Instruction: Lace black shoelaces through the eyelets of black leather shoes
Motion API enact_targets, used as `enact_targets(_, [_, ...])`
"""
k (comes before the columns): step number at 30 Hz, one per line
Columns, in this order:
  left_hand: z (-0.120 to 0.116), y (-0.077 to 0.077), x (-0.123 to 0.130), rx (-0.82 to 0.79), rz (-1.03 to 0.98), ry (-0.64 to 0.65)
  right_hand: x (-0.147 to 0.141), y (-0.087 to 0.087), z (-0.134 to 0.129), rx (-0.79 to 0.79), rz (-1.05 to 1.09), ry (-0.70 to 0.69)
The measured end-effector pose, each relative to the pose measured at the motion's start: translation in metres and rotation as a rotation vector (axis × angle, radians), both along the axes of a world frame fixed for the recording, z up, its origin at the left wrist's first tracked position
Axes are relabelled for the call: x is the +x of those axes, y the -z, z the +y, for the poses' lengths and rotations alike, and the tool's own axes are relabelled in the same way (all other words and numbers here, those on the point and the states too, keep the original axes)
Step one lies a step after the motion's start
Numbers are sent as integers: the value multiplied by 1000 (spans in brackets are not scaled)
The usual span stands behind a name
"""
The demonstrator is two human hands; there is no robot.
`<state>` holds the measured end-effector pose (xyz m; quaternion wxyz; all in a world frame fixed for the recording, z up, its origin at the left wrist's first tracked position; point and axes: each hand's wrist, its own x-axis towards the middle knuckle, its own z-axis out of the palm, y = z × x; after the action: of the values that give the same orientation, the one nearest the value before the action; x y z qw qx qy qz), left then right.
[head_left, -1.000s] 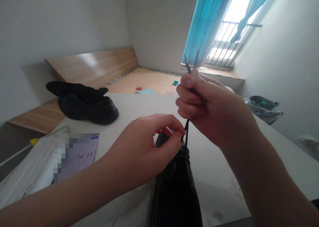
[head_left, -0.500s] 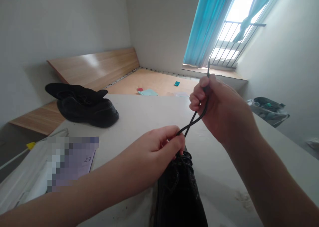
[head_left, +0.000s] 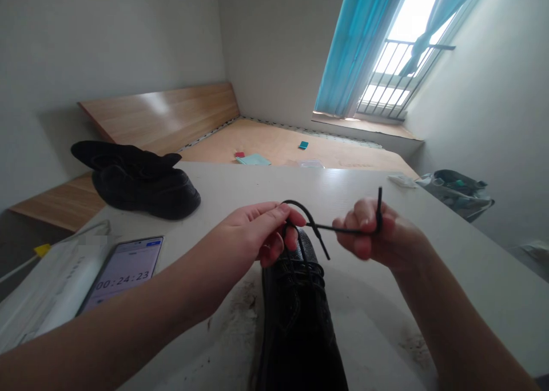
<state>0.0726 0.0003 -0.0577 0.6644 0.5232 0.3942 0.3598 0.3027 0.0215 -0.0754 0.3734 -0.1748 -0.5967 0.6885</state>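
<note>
A black lace-up shoe (head_left: 300, 322) stands on the white table in front of me, its toe toward me. Above its opening, my left hand (head_left: 266, 231) pinches a black shoelace (head_left: 306, 211), which arches over the fingers with one tip hanging free. My right hand (head_left: 373, 231) is off to the right of the shoe, closed on the other lace end. That end runs taut and level between the hands, its tip standing up from the right fingers. The two lace ends cross just right of my left fingertips.
Another black shoe (head_left: 141, 185) sits at the table's far left. A phone showing a timer (head_left: 124, 274) lies left of my forearm beside a white package (head_left: 47, 294). Behind the white table (head_left: 240, 185) is a wooden bed board (head_left: 274, 134); a bag (head_left: 458, 194) stands beyond the right edge.
My right hand has moved down and to the right, drawing its lace end out level. My left hand has shifted slightly up and left, and a free lace tip now hangs between the hands.
</note>
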Motion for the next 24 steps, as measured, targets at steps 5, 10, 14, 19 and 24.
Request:
enact_targets(5, [-3, 4, 0, -99, -156, 55, -15, -3, -10, 74, -307, -358])
enact_targets(10, [-8, 4, 2, -259, -261, 15, -26, 9, -10, -98, -287, -82])
enact_targets(14, [-7, 1, 4, -143, -218, 72, -34, 16, -12, -135, -242, 11])
enact_targets(19, [-5, -2, 0, 33, -122, 87, -34, 16, -13, -158, -227, -27])
enact_targets(24, [-5, -1, -2, 114, -80, 130, -35, 16, -13, -71, -404, -20])
